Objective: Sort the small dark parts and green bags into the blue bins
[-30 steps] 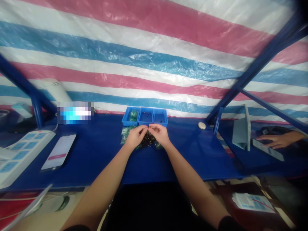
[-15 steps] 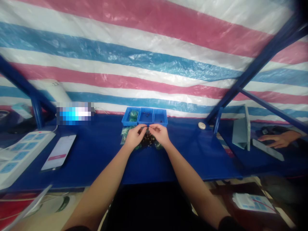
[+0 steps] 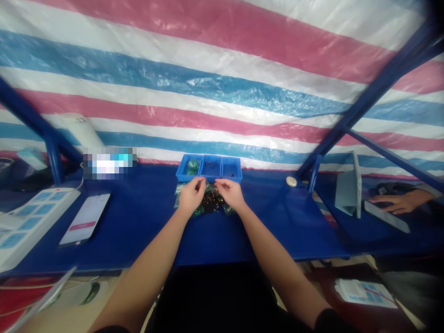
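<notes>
My left hand (image 3: 190, 195) is over the left side of a pile of small black and gold-coloured parts (image 3: 212, 200), thumb and forefinger pinched together. Across the pile, my right hand (image 3: 231, 193) has its fingertips drawn together as well. Whatever either pinch holds is too small to make out. Green-tinted plastic bags (image 3: 178, 189) lie under and around the pile. Just beyond my fingers stand three joined blue bins: the left bin (image 3: 180, 172) contains green bags, while the middle bin (image 3: 211, 174) and right bin (image 3: 231, 175) have a few tiny dark pieces in them.
A phone (image 3: 85, 219) and a white power strip (image 3: 38, 222) lie to the left on the blue table (image 3: 145, 222). A round whitish object (image 3: 291, 181) is to the right. Farther right are a propped tablet (image 3: 348, 189) and another person's hand (image 3: 398, 202) by a phone.
My hands were together over the pile, fingertips nearly meeting. Now they are apart, the left one shifted left, and more of the pile shows between them.
</notes>
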### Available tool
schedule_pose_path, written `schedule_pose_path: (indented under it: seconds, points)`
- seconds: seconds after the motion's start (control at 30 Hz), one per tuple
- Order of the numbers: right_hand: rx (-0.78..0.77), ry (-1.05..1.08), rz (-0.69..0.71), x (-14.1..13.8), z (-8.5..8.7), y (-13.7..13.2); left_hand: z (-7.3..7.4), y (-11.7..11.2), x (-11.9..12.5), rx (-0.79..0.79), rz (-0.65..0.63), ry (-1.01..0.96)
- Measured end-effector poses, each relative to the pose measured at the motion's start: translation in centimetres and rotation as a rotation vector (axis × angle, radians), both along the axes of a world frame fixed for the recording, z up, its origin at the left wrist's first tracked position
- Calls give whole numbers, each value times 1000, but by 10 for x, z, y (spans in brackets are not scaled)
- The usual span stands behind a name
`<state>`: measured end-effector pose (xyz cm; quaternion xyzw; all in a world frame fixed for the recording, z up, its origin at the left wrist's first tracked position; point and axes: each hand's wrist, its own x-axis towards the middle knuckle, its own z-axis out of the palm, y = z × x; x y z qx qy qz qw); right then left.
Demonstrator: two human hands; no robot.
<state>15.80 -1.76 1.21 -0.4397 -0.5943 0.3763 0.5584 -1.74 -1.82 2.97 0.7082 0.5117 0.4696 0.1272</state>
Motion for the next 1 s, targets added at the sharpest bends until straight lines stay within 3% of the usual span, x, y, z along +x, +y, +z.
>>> schedule_pose_path:
  seconds: [0.1, 0.23, 0.43, 1.0]
  points:
    - [114, -316, -96, 6, -2, -1, -1, 0, 0, -7, 0, 6]
    - [237, -622, -26, 7, -4, 2, -1, 1, 0, -15, -2, 7]
    - [163, -922, -39, -1, -6, -1, -1, 1, 0, -13, -21, 24]
    - [119, -875, -25, -1, 1, -8, -2, 1, 1, -33, -50, 18]
